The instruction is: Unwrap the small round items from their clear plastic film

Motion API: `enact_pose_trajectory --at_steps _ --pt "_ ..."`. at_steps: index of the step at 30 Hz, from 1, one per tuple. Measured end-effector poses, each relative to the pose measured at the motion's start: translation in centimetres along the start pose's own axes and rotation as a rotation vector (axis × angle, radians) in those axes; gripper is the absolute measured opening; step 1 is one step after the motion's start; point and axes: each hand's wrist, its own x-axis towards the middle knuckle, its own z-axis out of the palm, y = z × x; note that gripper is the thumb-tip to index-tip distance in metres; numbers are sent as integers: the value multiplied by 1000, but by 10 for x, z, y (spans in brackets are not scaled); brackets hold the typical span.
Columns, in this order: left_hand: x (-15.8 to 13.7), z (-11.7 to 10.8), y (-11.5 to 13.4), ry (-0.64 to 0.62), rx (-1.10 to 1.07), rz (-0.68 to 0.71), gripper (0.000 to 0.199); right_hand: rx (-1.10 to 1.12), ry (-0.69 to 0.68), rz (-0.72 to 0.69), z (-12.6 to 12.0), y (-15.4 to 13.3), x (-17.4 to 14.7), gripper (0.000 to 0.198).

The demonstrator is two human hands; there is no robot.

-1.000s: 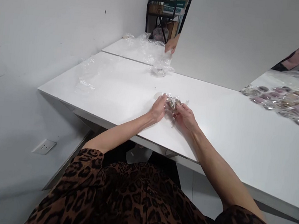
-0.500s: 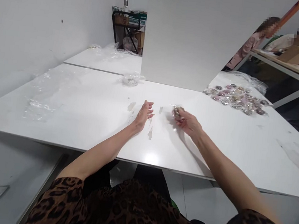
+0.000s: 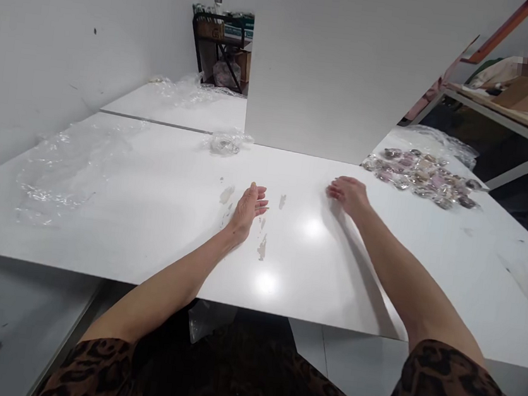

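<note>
Many film-wrapped pieces [image 3: 431, 177], brownish, purplish and dark, lie clustered on the white worktop [image 3: 157, 217] just beside the lower right corner of the upright panel [image 3: 327, 65]. In front of that corner hangs the right hand [image 3: 350, 196], fingers bent downward and blurred; whether its grip holds anything can't be made out. In front of the panel's left edge, the left hand [image 3: 245, 210] stands on edge among grey smudges [image 3: 262, 247], fingers parted, its grip slack. Crumpled clear film [image 3: 226, 143] sits at the panel's lower left corner, a loose clear sheet [image 3: 58, 184] farther left. Behind, left of the panel, a black rack [image 3: 197, 43] carries boxes [image 3: 210, 30] whose print is too small to read.
</note>
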Motion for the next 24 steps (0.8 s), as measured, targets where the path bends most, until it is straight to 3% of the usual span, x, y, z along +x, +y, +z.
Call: enact_pose_trajectory --at_steps 5,10,14,20,22,24 --pt "-1 6 -2 42 -32 1 56 -122 -205 -50 48 10 -38 15" --pt "-5 11 5 189 -90 43 35 -259 -371 -201 111 0 -31 26" --pt "-3 10 12 315 -133 89 22 -507 -410 -320 182 7 -12 34" --pt "1 7 15 398 -231 139 16 -1036 -433 -707 272 8 0 67" --pt "1 8 17 401 -262 134 14 -1135 -446 -697 288 7 3 70" --pt "2 11 17 404 -281 118 14 -1165 -447 -655 295 7 6 59"
